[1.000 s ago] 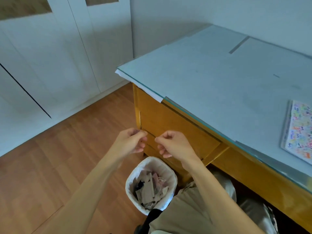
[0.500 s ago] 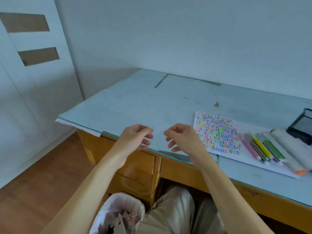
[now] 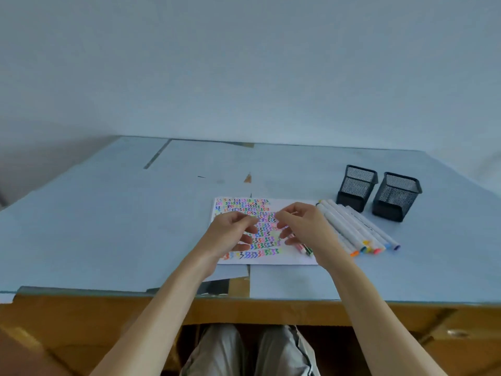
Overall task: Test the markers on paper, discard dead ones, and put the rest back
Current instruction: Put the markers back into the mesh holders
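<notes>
Markers [image 3: 352, 229] lying in a row on the surface [image 3: 108, 226], right of centre, caps toward the near edge; a few thinner ones [image 3: 305, 248] partly hidden under the right hand. Paper [image 3: 261, 232] flat just left of the row, covered nearly top to bottom with coloured squiggles. Two black mesh pots [image 3: 378, 192] standing upright at far right, just beyond the markers, nothing seen in them from this angle.

Left hand [image 3: 230, 236] over the left part of the paper, fingers loosely curled, nothing held. Right hand [image 3: 305, 227] over the right part of the paper, beside the markers, fingers likewise relaxed and bent, nothing gripped as far as visible. Hands near each other, not touching.

Judgement: between markers, hands free, next marker not yet picked. Next move calls for the right hand to reach to the row, pinch one barrel, uncap with the left, and find bare paper for a test stroke; little blank space left.
</notes>
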